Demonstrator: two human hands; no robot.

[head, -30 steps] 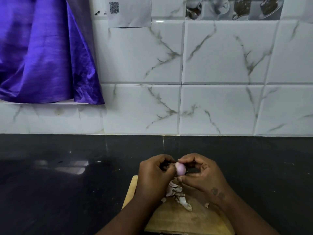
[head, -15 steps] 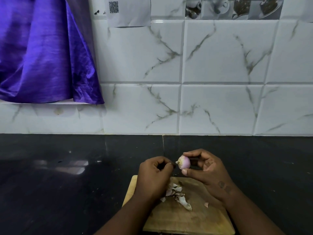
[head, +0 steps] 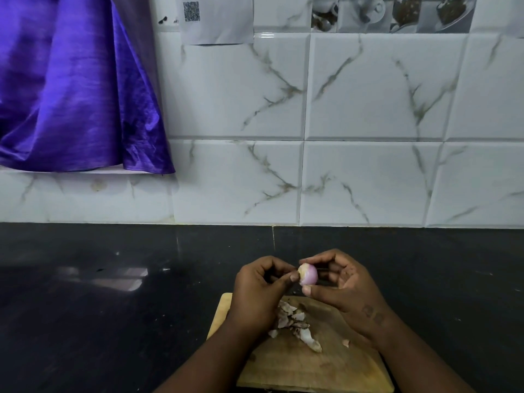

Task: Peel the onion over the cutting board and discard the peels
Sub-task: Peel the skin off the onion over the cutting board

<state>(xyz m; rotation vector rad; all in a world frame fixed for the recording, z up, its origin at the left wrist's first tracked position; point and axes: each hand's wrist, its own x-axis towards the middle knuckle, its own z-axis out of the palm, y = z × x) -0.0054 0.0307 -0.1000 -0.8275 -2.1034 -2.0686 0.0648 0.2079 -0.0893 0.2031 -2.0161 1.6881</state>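
Fingers [head: 317,260] pinching onion [head: 308,275], peels [head: 295,321] partly behind left hand [head: 258,290]

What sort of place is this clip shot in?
Likely a home kitchen: dark counter, marble-look wall tiles, and an onion held over a cutting board strewn with peels.

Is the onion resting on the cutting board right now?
No, the right hand holds the onion in the air above the cutting board, where only peels lie.
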